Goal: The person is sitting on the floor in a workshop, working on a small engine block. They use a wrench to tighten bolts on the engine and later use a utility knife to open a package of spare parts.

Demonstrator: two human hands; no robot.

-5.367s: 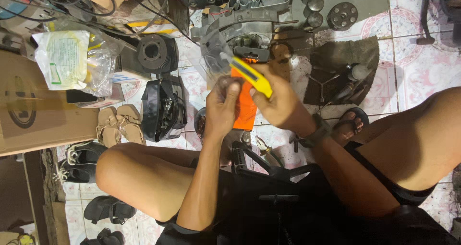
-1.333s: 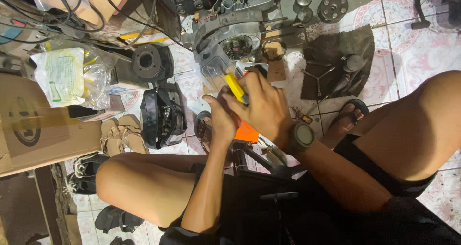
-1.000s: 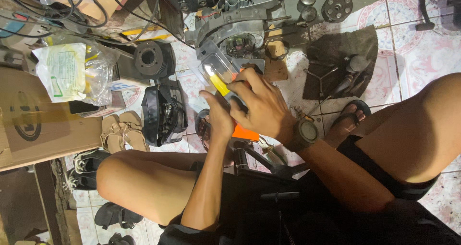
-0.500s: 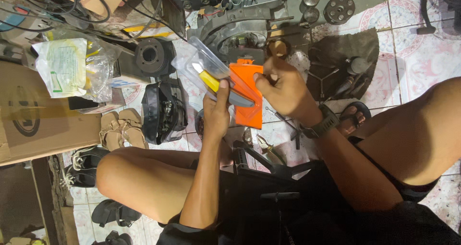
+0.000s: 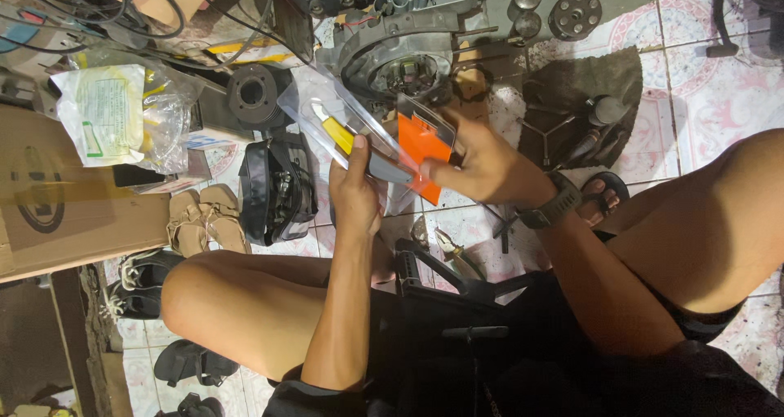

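Since half a second ago, both hands have pulled wider apart, and the orange backing card (image 5: 423,154) now slides out of the clear plastic blister pack (image 5: 343,123). His left hand (image 5: 356,190) is clamped on the pack, which holds a yellow-handled tool (image 5: 336,131) above the tiled floor (image 5: 719,98); the right hand (image 5: 483,165) pinches the card. A sharp tug could probably let the tool drop among the engine parts (image 5: 400,62), or the stiff plastic edge could nick a finger.
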